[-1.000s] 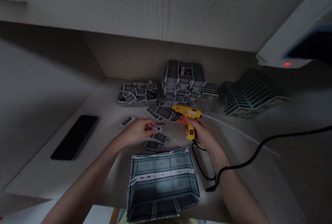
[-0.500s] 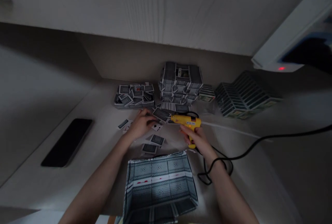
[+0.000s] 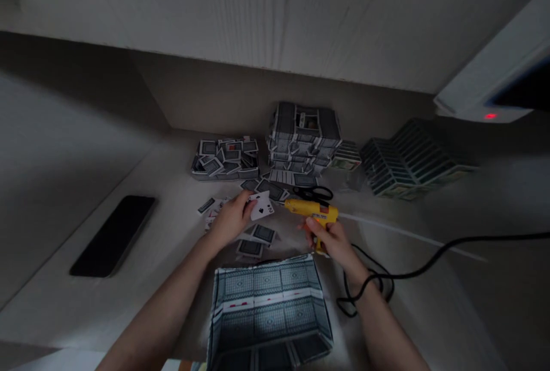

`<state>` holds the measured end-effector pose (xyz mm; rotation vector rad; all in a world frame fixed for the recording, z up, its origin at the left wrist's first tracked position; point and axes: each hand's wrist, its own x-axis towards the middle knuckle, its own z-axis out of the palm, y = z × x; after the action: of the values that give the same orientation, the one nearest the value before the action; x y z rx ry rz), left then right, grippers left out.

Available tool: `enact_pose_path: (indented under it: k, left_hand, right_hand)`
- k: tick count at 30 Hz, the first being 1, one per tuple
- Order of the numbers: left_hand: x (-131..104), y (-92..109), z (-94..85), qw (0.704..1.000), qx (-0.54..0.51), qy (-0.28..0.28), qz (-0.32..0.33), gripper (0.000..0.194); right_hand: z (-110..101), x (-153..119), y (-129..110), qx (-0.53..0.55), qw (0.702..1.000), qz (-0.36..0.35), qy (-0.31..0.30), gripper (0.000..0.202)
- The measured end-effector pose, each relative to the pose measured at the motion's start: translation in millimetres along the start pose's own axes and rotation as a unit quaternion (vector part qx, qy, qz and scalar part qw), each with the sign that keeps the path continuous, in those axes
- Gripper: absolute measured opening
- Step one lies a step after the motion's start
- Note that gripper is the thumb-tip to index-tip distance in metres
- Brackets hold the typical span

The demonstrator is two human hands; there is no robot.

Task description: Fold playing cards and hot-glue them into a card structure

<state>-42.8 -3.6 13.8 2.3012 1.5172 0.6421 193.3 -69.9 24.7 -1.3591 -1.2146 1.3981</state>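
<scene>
The box [image 3: 268, 282] nearest the person is built of playing cards, their patterned blue-grey backs set in rows along angular walls, with a white band running across. Beyond it, on the smooth pale bench [image 3: 158, 308], lie two folded cards [image 3: 263, 234], backs up. Farther beyond the box, toward its left, stands a shallow tray [image 3: 226, 173] of similar make, heaped with loose cards; almost straight beyond the box stands a tall block [image 3: 303, 136] of layered cards. Scissors [image 3: 324, 192] with black looped handles lie beyond the box, toward its right. A flat black phone [image 3: 114, 236] with rounded corners lies well to the left of the box.

Both forearms [image 3: 169, 299] reach forward, one on either side of the box. The left grip [image 3: 234, 219], beyond the box's left part, pinches a white card [image 3: 262, 206], face tilted up. The right grip [image 3: 330, 239], beyond the box's right corner, is wrapped around a yellow plastic glue gun [image 3: 307, 207]. The nozzle [image 3: 281, 203] points left, near the white card; contact cannot be determined. A black cable [image 3: 433, 262] crosses the right forearm, to the right of the box.

The white card reads "2", with black spade marks. The glue gun's label [image 3: 320, 216] is too small to read.
</scene>
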Motion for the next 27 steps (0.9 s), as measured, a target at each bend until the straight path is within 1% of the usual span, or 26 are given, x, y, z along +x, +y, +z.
enact_pose_path:
  k: [5,9,12,19,24,27]
  left_hand:
    - [-3.7,3.9,1.6,1.000,0.019,-0.006,0.008,0.023]
    - [-6.0,8.1,0.8,0.999,0.019,-0.009,0.025,0.024]
    - [-7.5,10.7,1.2,0.999,0.035,-0.013,0.027,0.025]
    - [-10.0,15.0,3.0,0.997,0.066,-0.025,0.024,0.029]
    - [-10.7,15.0,5.6,0.997,0.069,-0.025,0.024,0.031]
    - [-11.4,14.5,6.8,0.997,0.068,-0.018,0.028,0.032]
  right_hand:
    - [-0.4,3.2,7.5,-0.024,1.000,-0.015,0.001,0.039]
    - [2.1,4.7,12.4,-0.040,0.998,-0.021,0.035,0.037]
    - [5.3,3.1,10.3,-0.035,0.998,-0.018,0.055,0.035]
    - [7.7,1.0,3.2,-0.081,0.994,-0.033,0.059,0.031]
    - [6.3,1.2,4.8,-0.115,0.991,-0.052,0.046,0.033]
    - [6.5,0.4,4.8,-0.132,0.989,-0.052,0.042,0.036]
